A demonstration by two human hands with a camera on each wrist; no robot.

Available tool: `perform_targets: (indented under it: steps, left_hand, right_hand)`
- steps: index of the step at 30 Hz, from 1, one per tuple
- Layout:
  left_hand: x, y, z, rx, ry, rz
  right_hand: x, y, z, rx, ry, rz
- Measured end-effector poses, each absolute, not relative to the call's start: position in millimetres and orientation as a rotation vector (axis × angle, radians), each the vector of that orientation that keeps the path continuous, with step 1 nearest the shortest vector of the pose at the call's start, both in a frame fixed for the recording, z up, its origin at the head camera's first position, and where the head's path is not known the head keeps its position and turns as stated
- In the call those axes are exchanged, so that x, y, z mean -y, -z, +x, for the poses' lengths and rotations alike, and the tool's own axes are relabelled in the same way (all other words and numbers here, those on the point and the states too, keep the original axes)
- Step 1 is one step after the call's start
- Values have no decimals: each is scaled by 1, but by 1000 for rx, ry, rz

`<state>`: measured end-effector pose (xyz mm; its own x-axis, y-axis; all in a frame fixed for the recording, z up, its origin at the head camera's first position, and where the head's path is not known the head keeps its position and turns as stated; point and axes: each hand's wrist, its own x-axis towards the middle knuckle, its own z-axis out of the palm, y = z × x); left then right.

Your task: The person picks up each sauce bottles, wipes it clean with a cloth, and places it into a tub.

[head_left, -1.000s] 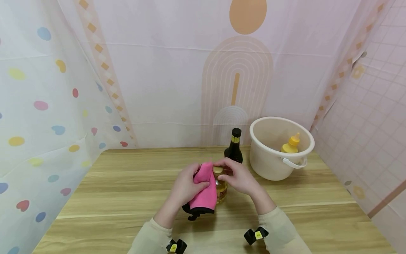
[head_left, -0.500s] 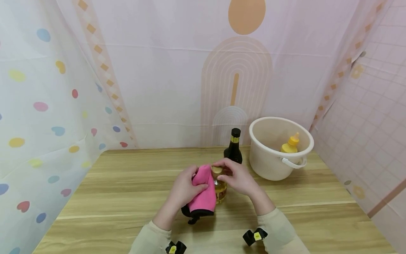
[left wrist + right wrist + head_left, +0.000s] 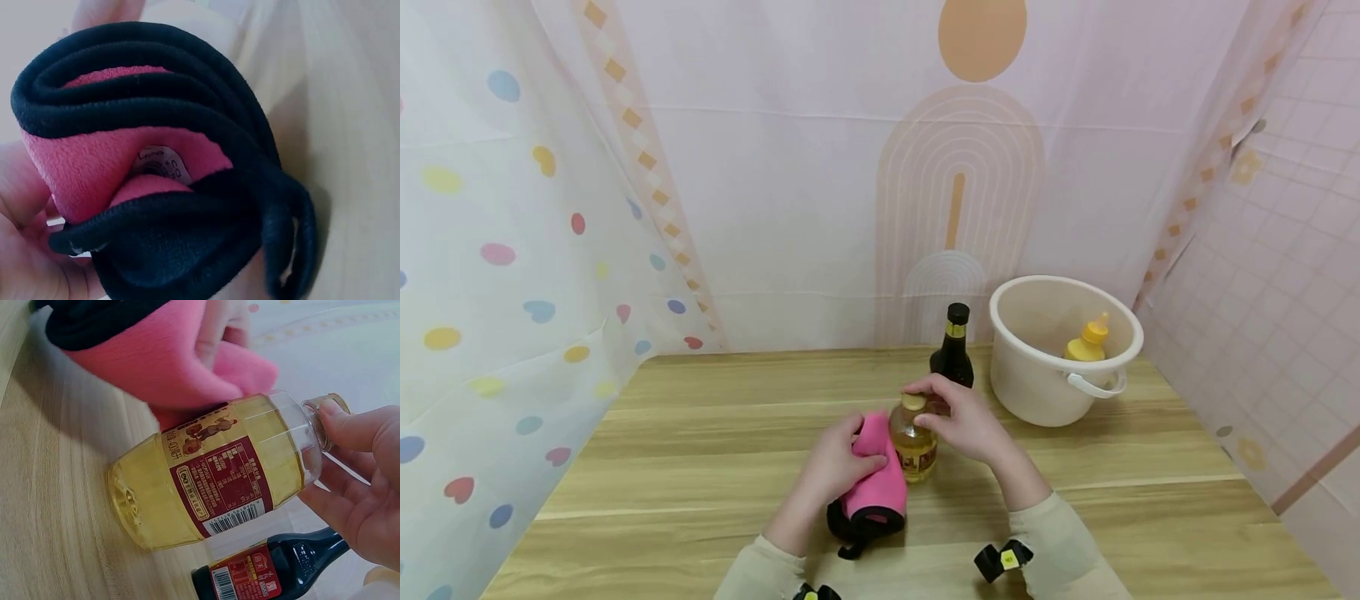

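Oil filled most of the small clear plastic bottle with the red label (image 3: 913, 442), golden and nearly up to its shoulder; I saw it standing upright on the light wooden table (image 3: 700, 450), long axis vertical, tan cap upward. My right hand (image 3: 966, 421) pinched that cap with curled fingers. My left hand (image 3: 831, 468) gripped a folded pink cloth with black trim (image 3: 872, 479), pressed against the bottle's left side. Behind stood a dark glass sauce bottle with a black cap (image 3: 952, 354), and to its right a cream plastic bucket (image 3: 1037, 383) held a yellow squeeze bottle (image 3: 1086, 342).
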<state>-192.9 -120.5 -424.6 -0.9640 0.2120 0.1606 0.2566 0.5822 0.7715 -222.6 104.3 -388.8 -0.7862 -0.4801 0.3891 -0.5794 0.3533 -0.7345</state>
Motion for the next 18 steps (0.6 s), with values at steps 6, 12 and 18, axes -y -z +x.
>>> perform_targets:
  steps: [6, 12, 18]
  left_hand:
    - [120, 438, -196, 2809, 1313, -432]
    - [120, 442, -197, 2822, 1327, -418]
    - [122, 438, -196, 2801, 1298, -431]
  right_hand:
    - [-105, 390, -223, 2495, -1416, 976]
    - [-105, 390, -223, 2491, -1407, 976]
    - [-105, 390, -222, 2497, -1408, 968]
